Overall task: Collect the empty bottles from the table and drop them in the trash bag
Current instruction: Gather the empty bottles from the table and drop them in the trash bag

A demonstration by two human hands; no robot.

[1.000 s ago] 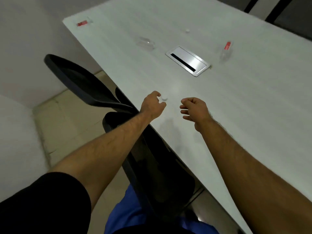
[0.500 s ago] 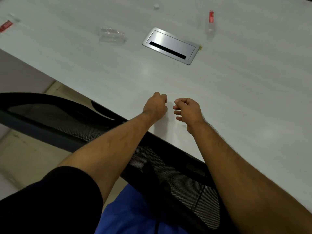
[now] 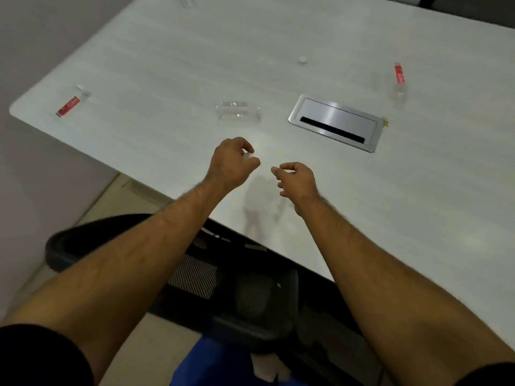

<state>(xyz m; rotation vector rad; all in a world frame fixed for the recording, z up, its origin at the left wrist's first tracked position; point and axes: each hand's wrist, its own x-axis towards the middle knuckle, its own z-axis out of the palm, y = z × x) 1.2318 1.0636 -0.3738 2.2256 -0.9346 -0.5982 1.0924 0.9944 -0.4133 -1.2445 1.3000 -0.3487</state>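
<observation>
Three clear empty bottles lie on the white table (image 3: 418, 204): an unlabelled one (image 3: 238, 115) just beyond my hands, one with a red label (image 3: 69, 105) at the far left corner, and another with a red label (image 3: 399, 82) at the right. My left hand (image 3: 231, 162) hovers over the near table edge, its fingers pinched on a small white bottle cap (image 3: 247, 155). Close beside it, my right hand (image 3: 296, 178) has its fingers curled with nothing visible in them. No trash bag is in view.
A loose white cap (image 3: 302, 59) lies further back. A silver cable hatch (image 3: 334, 121) is set into the table right of the unlabelled bottle. A black mesh chair (image 3: 223, 274) stands pushed against the near edge under my arms. Another clear object (image 3: 186, 0) shows at the top edge.
The view has swung back and left, so more of the table's left corner shows. Both hands stay close together over the near edge, the left hand still curled around the cap.
</observation>
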